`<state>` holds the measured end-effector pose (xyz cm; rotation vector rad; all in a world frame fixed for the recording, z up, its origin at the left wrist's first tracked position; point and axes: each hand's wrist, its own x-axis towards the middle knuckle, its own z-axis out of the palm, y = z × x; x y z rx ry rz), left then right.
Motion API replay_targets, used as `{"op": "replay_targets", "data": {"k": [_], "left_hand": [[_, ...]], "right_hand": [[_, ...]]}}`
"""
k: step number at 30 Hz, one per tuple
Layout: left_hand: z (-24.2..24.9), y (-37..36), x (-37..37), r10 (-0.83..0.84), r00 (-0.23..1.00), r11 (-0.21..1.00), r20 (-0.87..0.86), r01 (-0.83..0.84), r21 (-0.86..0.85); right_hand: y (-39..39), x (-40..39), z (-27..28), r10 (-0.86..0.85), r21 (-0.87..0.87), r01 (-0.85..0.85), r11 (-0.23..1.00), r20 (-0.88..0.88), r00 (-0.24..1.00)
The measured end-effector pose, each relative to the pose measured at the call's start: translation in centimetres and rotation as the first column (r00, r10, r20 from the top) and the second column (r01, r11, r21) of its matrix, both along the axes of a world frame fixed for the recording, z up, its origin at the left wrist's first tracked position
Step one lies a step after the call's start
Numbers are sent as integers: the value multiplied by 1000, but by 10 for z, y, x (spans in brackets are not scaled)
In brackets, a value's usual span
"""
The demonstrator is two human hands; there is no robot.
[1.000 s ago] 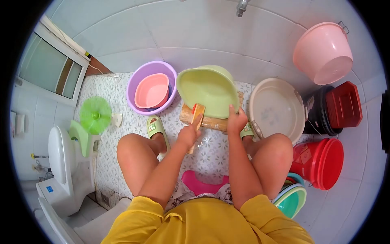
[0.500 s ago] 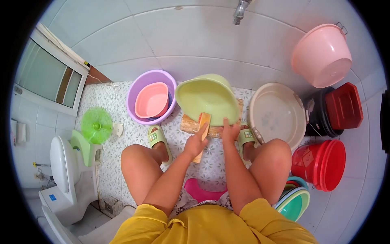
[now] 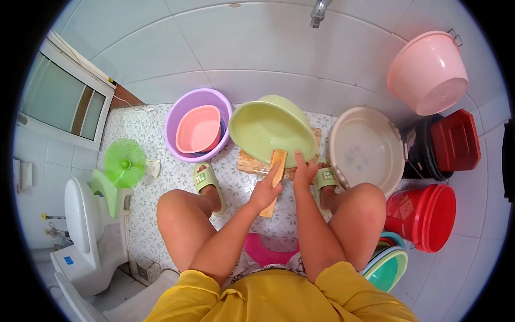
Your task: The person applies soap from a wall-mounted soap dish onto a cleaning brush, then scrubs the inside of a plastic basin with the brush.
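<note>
A wooden-handled scrub brush (image 3: 278, 160) slants upward in my left hand (image 3: 265, 194), whose fingers wrap round its middle. Its upper end lies against the near rim of a light green basin (image 3: 268, 126). The basin is tipped with its hollow side toward me, over a wooden board (image 3: 249, 163) on the floor. On the near right of the rim, my right hand (image 3: 306, 170) grips the basin, thumb on the inside. The brush's bristles are hidden from this angle.
Left of the basin sits a purple tub (image 3: 174, 129) holding a pink basin (image 3: 197, 129). A beige tub (image 3: 370, 145) stands right. Red buckets (image 3: 421, 217) and stacked basins (image 3: 389, 271) are farther right. A green fan-like disc (image 3: 125, 162) and a toilet (image 3: 80, 214) are left.
The brush and my left hand have shifted right along the basin's near rim. The basin has tilted slightly, still in my right hand.
</note>
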<state>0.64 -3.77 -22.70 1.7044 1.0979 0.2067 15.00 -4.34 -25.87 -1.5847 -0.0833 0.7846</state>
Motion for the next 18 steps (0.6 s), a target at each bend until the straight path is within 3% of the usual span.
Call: {"op": "replay_targets", "data": {"k": [3,4,5,6,9,10,12,15,18], "left_hand": [[3,-3,2,39,997,999,71,-38,-16],[8,-3,3,62,996,994,70,-56,-91],[12,-2,3,86,994,984,66,-74,-164],[8,-2,2,86,994,984,65,-74,-164],[2,0,0,92,987,992,128,-80,-94],[6,2,0,88,994,991,70,-80,-105],[13,6,-1,82,997,990,11,-80,-118],[13,6,-3,95,995,985,2,-94,-143],[3,6,-3,136,967,976,214,-94,-196]], "right_hand": [[1,-7,-1,20,35,-25,999,148,989],[2,-11,-3,18,34,-23,999,148,989],[4,-16,-5,-11,95,-14,995,265,964],[5,-19,-10,-47,158,-14,987,376,926],[5,-17,-14,-12,141,-54,989,435,900],[4,-18,-7,-14,141,-53,989,435,900],[0,-19,7,46,107,-52,993,54,997],[-1,-20,-5,32,175,-39,984,41,999],[-3,-26,9,129,58,-130,990,18,992]]}}
